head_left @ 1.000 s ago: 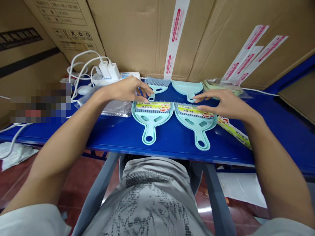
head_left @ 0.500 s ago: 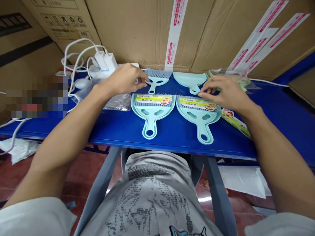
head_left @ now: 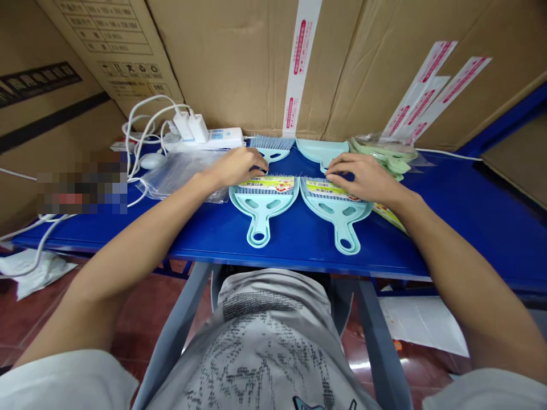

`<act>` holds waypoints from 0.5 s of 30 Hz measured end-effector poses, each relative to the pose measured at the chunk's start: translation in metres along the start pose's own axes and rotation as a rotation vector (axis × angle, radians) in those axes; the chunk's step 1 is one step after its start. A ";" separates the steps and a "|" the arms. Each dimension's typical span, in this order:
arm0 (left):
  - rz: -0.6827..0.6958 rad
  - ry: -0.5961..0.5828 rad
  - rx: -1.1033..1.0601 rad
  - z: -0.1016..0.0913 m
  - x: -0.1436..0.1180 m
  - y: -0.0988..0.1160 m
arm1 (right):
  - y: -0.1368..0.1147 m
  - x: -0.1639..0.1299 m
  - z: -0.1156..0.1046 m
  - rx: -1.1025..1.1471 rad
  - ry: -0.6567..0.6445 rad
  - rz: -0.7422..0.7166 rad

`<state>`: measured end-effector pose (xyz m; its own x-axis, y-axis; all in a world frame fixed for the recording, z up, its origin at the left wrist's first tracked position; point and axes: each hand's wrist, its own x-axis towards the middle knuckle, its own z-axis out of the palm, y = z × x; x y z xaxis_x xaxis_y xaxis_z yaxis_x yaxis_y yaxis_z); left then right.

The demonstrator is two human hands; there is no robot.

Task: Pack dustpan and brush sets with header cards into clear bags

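Just then the left hand [head_left: 239, 166] pinched the small brush [head_left: 270, 149] by its handle, while the right hand [head_left: 359, 177] (fingers curled) gripped the loose dustpan [head_left: 321, 151].

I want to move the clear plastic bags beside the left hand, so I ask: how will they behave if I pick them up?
The clear plastic bags look thin and crinkled, so they will probably be floppy and very light. Their glossy surface suggests they may slide apart on the blue table. The left hand lies at their edge.

bare blue table [head_left: 461, 228] lies right; cardboard boxes [head_left: 239, 62] wall the back, power strip [head_left: 213, 138] crowds left.
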<state>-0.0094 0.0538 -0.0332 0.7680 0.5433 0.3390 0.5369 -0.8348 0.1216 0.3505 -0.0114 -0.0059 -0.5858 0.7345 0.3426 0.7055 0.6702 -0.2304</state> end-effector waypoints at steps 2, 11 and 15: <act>0.005 0.015 0.023 0.003 0.002 0.000 | -0.001 0.000 -0.001 -0.004 -0.009 -0.001; 0.065 -0.026 -0.138 -0.016 -0.001 0.027 | -0.006 -0.004 -0.010 -0.007 0.080 0.017; 0.084 -0.136 -0.172 -0.022 -0.003 0.038 | -0.010 -0.007 -0.014 0.007 0.097 -0.002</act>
<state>0.0012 0.0185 -0.0091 0.8536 0.4689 0.2271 0.4109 -0.8739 0.2600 0.3532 -0.0244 0.0063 -0.5453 0.7197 0.4297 0.7016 0.6724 -0.2359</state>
